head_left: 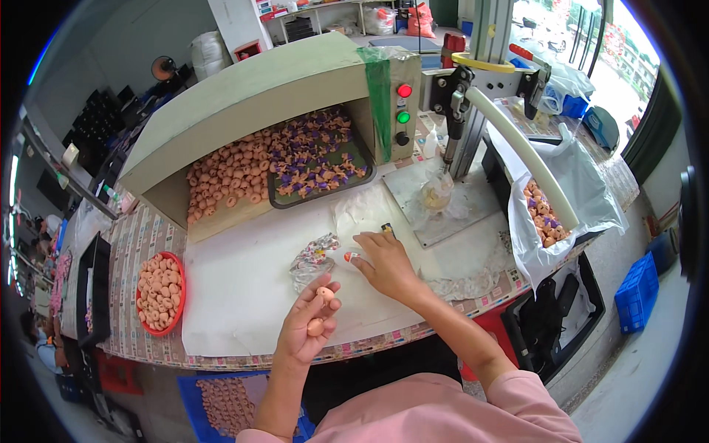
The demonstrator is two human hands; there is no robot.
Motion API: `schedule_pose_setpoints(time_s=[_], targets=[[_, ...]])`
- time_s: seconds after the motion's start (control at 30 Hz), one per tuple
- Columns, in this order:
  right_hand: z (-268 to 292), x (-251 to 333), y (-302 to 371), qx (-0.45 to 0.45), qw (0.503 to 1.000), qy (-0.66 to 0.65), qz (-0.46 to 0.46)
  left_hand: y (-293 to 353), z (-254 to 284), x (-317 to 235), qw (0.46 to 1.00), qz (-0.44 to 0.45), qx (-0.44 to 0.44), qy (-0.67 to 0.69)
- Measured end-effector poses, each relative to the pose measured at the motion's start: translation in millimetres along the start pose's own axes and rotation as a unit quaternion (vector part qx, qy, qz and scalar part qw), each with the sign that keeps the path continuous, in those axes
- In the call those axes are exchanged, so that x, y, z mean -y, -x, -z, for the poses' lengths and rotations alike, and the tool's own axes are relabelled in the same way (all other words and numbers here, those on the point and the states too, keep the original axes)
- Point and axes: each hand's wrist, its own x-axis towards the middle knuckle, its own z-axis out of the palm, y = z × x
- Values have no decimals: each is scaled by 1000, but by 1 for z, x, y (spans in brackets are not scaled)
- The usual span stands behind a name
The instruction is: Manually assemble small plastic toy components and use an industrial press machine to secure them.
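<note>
the left hand (298, 328) is up over the near edge of the desk (122, 310), palm turned toward the wearer. its fingers are curled and gripping two pieces: one small peach ball (323, 293) is pinched near the tips, and a second peach ball (315, 326) sits lower, against the bent fingers. carrying one low presumably leaves the tips free to present the other.

the right hand (390, 272) reaches over the white sheet (244, 310), back of the hand upward, thumb and forefinger spread around a small white-and-orange item (349, 257). that item is mostly hidden and too small to make out, so i cannot tell whether these fingers grip it or only lie beside it. a crumpled clear bag (314, 260) lies just left of it, within easy reach of both hands.

toward the desk's left edge stands a red bowl (182, 294) heaped with peach balls, its raised rim likely there to stop round pieces rolling off. at the far edge, a beige hood (244, 81) shelters more loose balls and a black tray (325, 192) of purple-and-peach figures, the tray probably keeping the two kinds apart. near the right edge, a bin lined with white plastic (533, 255) holds similar figures, the lining perhaps keeping them clean.
</note>
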Motion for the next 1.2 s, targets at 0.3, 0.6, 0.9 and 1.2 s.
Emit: schedule_pose_setpoints(time_s=[0.3, 0.6, 0.9, 1.2], targets=[[-9, 35, 34, 0, 990, -120, -74, 22, 58, 9, 999, 3, -49, 23], [6, 52, 73, -68, 912, -354, -194, -2, 78, 19, 999, 34, -1, -26], [8, 50, 78, -110, 973, -197, -51, -11, 77, 30, 998, 29, -3, -63], [3, 49, 77, -108, 970, -206, -68, -13, 76, 31, 996, 26, -4, -86]])
